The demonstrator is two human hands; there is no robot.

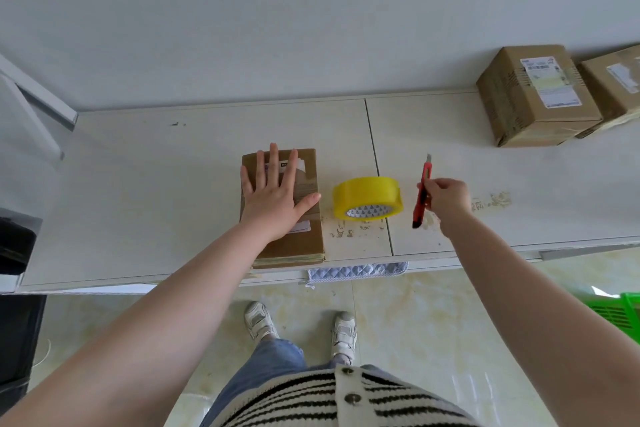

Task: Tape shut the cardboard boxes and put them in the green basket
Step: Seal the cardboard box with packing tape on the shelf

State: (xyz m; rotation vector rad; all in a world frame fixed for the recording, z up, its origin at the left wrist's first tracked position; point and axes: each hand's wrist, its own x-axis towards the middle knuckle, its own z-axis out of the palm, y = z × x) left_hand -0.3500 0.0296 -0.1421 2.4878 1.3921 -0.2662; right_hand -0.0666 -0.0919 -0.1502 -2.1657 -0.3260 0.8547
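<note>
A flat cardboard box (298, 242) lies near the front edge of the white table (145, 191). My left hand (273, 194) rests flat on top of it, fingers spread. A yellow roll of tape (367, 197) sits just right of the box. My right hand (446, 199) grips a red utility knife (423, 194) with its blade out, held just above the table to the right of the tape. The green basket (620, 314) shows at the right edge, on the floor.
Two bigger cardboard boxes, one (535, 97) with a label and another (614, 90) beside it, stand at the back right against the wall. A quilted cloth (356, 270) hangs at the table's front edge. A dark bin (15, 246) is at the left.
</note>
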